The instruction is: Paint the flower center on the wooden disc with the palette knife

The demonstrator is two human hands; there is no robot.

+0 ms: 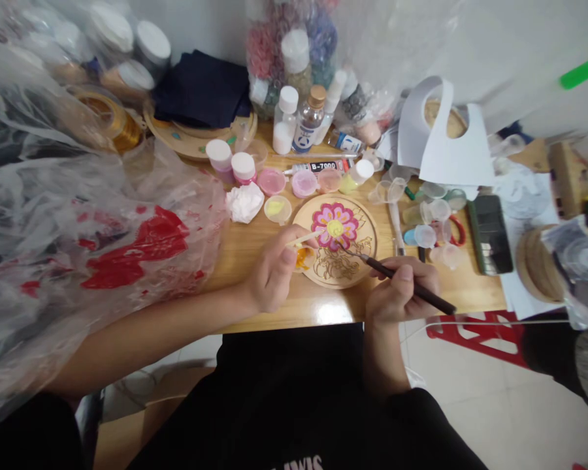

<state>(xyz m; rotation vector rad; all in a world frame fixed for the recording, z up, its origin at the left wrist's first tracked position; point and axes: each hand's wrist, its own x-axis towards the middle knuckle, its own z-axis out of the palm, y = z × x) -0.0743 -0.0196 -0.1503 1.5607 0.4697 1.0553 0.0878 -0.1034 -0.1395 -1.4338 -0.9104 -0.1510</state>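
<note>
A round wooden plaque (301,219) lies on the table with a painted pink flower (349,215), yellow at its centre, and bare engraved outlines below it. My left hand (273,271) is closed at the plaque's left edge, pinching a thin pale stick (306,239) that points to the flower. Just under those fingers is a small cup of orange paint (304,259); I cannot tell whether the hand holds it too. My right hand (402,287) grips a dark-handled tool (424,295) with a slim metal neck. Its tip is at the flower's lower petals.
Small paint cups (273,181), a crumpled tissue (245,202) and a B-7000 glue tube (321,168) line the plaque's far side. Bottles (308,121) stand behind. Plastic sheeting (166,196) covers the left. Several lidded cups (424,235) and a phone (490,235) sit right.
</note>
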